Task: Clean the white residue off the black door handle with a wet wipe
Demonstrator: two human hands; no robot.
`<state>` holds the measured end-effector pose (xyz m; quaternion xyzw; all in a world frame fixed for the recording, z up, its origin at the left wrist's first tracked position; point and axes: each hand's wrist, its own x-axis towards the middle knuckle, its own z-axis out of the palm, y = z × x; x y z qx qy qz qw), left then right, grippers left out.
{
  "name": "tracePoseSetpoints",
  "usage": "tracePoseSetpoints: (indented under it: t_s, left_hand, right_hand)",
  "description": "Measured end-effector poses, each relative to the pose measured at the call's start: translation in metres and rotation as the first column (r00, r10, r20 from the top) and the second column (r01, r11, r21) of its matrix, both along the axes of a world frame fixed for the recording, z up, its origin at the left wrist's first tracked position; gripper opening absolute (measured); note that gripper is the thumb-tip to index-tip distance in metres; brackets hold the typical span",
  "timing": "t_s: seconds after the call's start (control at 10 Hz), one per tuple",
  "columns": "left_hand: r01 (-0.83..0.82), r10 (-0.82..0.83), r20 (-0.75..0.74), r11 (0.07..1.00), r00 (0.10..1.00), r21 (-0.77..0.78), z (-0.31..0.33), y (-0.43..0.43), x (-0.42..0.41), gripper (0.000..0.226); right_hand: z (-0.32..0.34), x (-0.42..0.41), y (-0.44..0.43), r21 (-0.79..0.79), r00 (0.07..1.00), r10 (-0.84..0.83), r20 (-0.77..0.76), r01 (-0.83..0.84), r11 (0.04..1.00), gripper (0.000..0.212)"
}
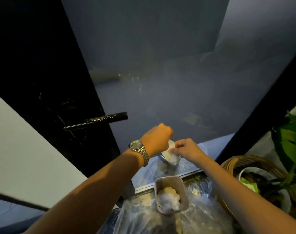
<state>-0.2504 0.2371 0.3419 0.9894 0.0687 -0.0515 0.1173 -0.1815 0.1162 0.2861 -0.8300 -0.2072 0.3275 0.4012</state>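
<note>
The black door handle (100,120) juts right from the dark door frame at left centre, with pale streaks along its bar. Below and right of it, my left hand (156,140) and my right hand (186,149) meet, both pinching a crumpled white wet wipe (171,155) that hangs between them. A metal watch sits on my left wrist. The hands are well clear of the handle, about a hand's width lower. The wipe hangs over a small round container, mostly hidden behind it.
A frosted glass door panel (160,73) fills the middle. On the floor lies clear plastic sheeting (202,217) with a rectangular tub (170,194) holding crumpled wipes. A wicker basket (245,164) and a green plant (290,137) stand at right. White wall at left.
</note>
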Motion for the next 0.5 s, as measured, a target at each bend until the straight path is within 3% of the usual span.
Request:
tracePoseSetpoints:
  t_s: [0.1,0.2,0.3,0.4,0.5]
  left_hand:
    - [-0.017,0.010,-0.124,0.999,0.992,-0.051,-0.040,-0.010,0.010,0.020]
    - [-0.090,0.067,-0.155,0.985,0.986,-0.144,-0.073,-0.018,0.019,0.018]
    - [-0.140,0.096,-0.198,0.964,0.975,-0.225,-0.103,-0.023,0.026,0.017]
    - [-0.157,0.086,-0.258,0.950,0.962,-0.270,-0.127,-0.027,0.029,0.022]
    - [-0.154,0.071,-0.331,0.961,0.941,-0.231,-0.136,-0.029,0.025,0.026]
  right_hand:
    - [-0.018,0.007,-0.009,-0.031,1.000,-0.002,0.002,0.002,1.000,0.021]
    - [-0.035,0.014,-0.015,-0.080,1.000,-0.022,0.001,0.022,0.997,0.014]
    - [-0.051,0.018,-0.021,-0.130,1.000,-0.023,-0.009,0.022,0.991,0.023]
    - [-0.064,0.019,-0.026,-0.173,1.000,0.008,-0.004,-0.008,0.985,0.007]
    - [-0.079,0.020,-0.031,-0.227,0.998,0.002,-0.069,-0.017,0.974,0.023]
